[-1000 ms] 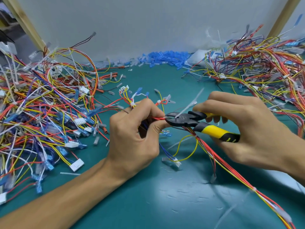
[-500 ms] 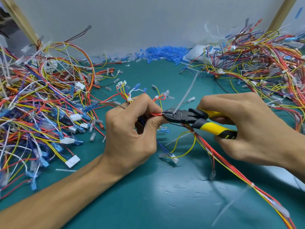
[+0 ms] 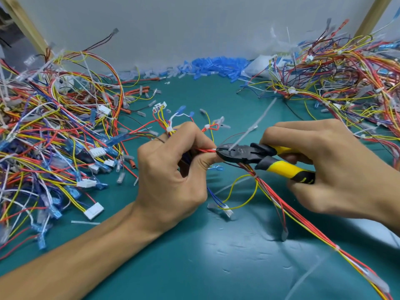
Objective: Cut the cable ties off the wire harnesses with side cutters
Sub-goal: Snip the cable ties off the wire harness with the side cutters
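Nearest the camera, the left forearm [image 3: 75,263] crosses the green mat [image 3: 216,260] from the bottom-left corner. The wire harness [image 3: 287,206], a bundle of red and yellow wires, leaves the frame at the lower right, so its far end is cut off. Just beyond, the left hand [image 3: 171,176] is curled, its thumb and forefinger pinching the harness right beside the cutter head; what the other fingers hold is hidden behind the back of the hand. The right hand [image 3: 337,169] comes in from the right edge with its fingers wrapped round the yellow-and-black handles of the side cutters [image 3: 244,153]. The cutters' dark head points left and meets the wires at the left thumb tip. A white cable tie [image 3: 254,128] slants up from the head; whether the blades are closed on it is hard to make out. Farther back lie the left pile [image 3: 54,137] and the right pile [image 3: 346,87] of tangled harnesses, and blue sleeves [image 3: 216,66] are heaped against the grey wall [image 3: 194,29].
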A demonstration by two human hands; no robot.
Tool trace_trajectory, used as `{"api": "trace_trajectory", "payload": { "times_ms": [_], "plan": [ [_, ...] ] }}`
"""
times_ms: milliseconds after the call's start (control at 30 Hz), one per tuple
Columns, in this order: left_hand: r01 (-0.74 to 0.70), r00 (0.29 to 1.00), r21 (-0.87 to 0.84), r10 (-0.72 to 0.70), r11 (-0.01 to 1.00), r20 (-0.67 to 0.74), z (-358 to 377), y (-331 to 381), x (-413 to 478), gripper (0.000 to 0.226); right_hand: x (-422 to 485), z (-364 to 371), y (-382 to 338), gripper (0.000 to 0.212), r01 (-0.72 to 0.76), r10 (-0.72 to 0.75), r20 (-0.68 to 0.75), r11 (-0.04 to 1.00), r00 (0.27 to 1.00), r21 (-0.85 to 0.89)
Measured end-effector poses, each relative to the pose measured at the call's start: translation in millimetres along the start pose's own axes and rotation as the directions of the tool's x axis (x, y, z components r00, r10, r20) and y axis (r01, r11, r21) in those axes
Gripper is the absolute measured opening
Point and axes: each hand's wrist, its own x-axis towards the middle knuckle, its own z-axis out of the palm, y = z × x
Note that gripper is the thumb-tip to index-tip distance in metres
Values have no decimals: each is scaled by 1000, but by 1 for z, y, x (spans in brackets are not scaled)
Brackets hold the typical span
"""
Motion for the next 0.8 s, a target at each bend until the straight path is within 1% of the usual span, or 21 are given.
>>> {"api": "trace_trajectory", "payload": {
  "times_ms": [100, 200, 233, 300, 400, 500, 600, 800],
  "plan": [
    [-8, 1000, 13, 8, 1000, 5, -1, 1, 0, 18, 1, 0, -3, 37, 12, -12, -6, 1000, 1000, -8],
    [-59, 997, 14, 59, 998, 43, -1, 5, -1, 18, 1, 1, -8, 28, 43, -42, 18, 997, 999, -64],
    [-74, 996, 16, 73, 997, 58, -1, 6, -1, 19, 1, 2, -9, 27, 58, -56, 20, 995, 998, -81],
    [-72, 995, 28, 70, 997, 71, -1, 7, -2, 19, 1, 3, -12, 32, 74, -73, 8, 990, 997, -121],
    [-55, 997, 58, 52, 997, 56, -1, 6, -1, 14, 1, 5, -15, 29, 50, -43, 38, 982, 998, -182],
    [-52, 997, 67, 48, 996, 54, -1, 6, 0, 12, 1, 5, -17, 39, 23, -6, 68, 969, 998, -246],
    [-50, 998, 83, 46, 995, 46, -1, 7, 0, 13, 1, 5, -17, 35, 9, 7, 54, 957, 998, -290],
    [-54, 998, 115, 49, 992, 42, -1, 8, 1, 12, 1, 4, -22, 31, -39, 64, 88, 965, 994, -258]
  ]
}}
